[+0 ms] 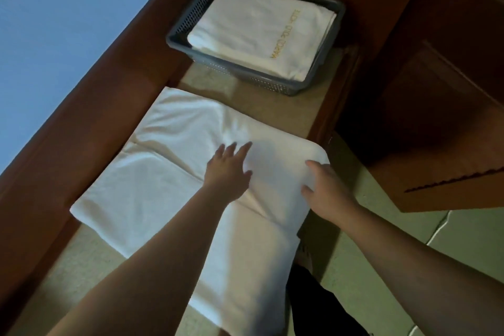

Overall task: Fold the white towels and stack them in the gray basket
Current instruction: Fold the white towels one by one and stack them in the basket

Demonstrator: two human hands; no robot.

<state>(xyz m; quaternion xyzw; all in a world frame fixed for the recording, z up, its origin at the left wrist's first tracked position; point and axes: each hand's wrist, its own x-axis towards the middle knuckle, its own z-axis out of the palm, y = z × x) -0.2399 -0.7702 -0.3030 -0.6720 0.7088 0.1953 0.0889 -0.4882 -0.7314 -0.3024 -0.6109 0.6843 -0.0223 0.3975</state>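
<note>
So the left hand (227, 172) is lying flat on the white towel (152, 172), fingers straight and spread, palm down, not clenched on anything. The right hand (326, 194) sits at the towel's right edge, fingers resting on top and thumb lower on the side; looks like a loose grip on that rounded folded edge, but whether it's really pinching the cloth or just resting there, can't tell. The edge under it is puffed up a bit, thicker than the rest.

That towel is spread on the tabletop (259, 106), a beige surface with a reddish wood frame (90, 106) running along the side to the left of the left hand. Creases run across the cloth just left of the left hand, and the near end of the towel hangs toward the person, passing under the left forearm.

Straight past both hands, well apart from them, is the gray basket (188, 33) with perforated walls. Folded white towels (259, 27) are already stacked in it, the top one with gold lettering.

Right of the right hand there's dark wood furniture (436, 117) and pale floor (409, 226).
</note>
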